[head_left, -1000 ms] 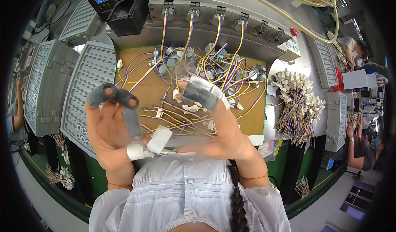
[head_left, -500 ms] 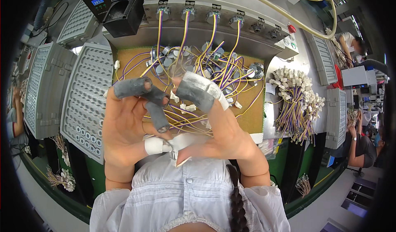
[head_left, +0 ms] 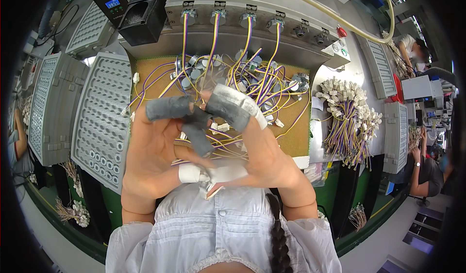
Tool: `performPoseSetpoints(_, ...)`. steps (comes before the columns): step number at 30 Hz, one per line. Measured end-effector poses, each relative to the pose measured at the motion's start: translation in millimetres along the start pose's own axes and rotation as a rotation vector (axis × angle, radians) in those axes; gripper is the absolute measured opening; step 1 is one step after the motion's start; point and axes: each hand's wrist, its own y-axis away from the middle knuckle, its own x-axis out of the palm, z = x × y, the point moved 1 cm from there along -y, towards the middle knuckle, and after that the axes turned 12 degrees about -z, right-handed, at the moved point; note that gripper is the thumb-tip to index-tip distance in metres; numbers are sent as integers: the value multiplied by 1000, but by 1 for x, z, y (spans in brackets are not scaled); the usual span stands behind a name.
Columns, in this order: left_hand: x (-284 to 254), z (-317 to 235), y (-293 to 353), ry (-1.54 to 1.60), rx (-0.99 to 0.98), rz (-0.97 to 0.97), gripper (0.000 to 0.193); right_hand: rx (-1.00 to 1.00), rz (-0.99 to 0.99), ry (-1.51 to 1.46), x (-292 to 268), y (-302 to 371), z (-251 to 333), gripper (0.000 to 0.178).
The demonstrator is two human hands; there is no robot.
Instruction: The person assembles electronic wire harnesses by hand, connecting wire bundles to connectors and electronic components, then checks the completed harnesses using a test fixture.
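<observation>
Both my hands are raised over the near edge of the bench, with grey and white wraps on several fingers. My left hand (head_left: 158, 161) has grey-wrapped fingers bent to the right. Its thumb, banded in white, and a fingertip are pinched on the loose end of white tape (head_left: 207, 185). That tape is around my right thumb, blurred by motion. My right hand (head_left: 264, 152) holds nothing visible, its thumb stretched left, apart from its bent, wrapped fingers. Beyond them, small round electric parts (head_left: 196, 73) with yellow and purple wires (head_left: 165, 86) lie heaped on a brown mat (head_left: 296, 122).
At the back stands a metal fixture (head_left: 204, 28) with several wired parts clipped on. A black box (head_left: 144, 18) and grey trays (head_left: 102, 108) are left. Bundled wires with white connectors (head_left: 347, 127) lie right. Co-workers sit at both sides.
My left hand has shifted slightly right, its grey-wrapped fingers bending closer to my right hand. The left fingertip and thumb have closed in on the tape. My right hand has hardly moved.
</observation>
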Motion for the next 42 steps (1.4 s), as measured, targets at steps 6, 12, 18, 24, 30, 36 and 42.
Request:
performPoseSetpoints(6, 4, -8, -8, -301, 378, -54, 46, 0, 0, -6, -4, 1, -1, 84)
performPoseSetpoints(12, -12, -15, 7, -969, 547, 276, 44, 55, 1, 16, -4, 2, -4, 77)
performPoseSetpoints(18, -14, -1, 11, -900, 602, 269, 34, 95, 33, -4, -2, 2, -3, 73)
performPoseSetpoints(24, -9, -3, 13, -953, 613, 333, 28, 210, 47, -34, -5, 7, -1, 82)
performPoseSetpoints(30, -11, 2, 4, -921, 516, 379, 28, 315, 64, -115, -3, 8, -2, 74)
performPoseSetpoints(36, -12, 1, 9, -632, 457, -130, 56, 368, 30, -237, -3, 2, -8, 53)
performPoseSetpoints(42, -8, -7, 7, -490, 491, 106, 52, 372, 141, -126, -4, -1, -4, 28)
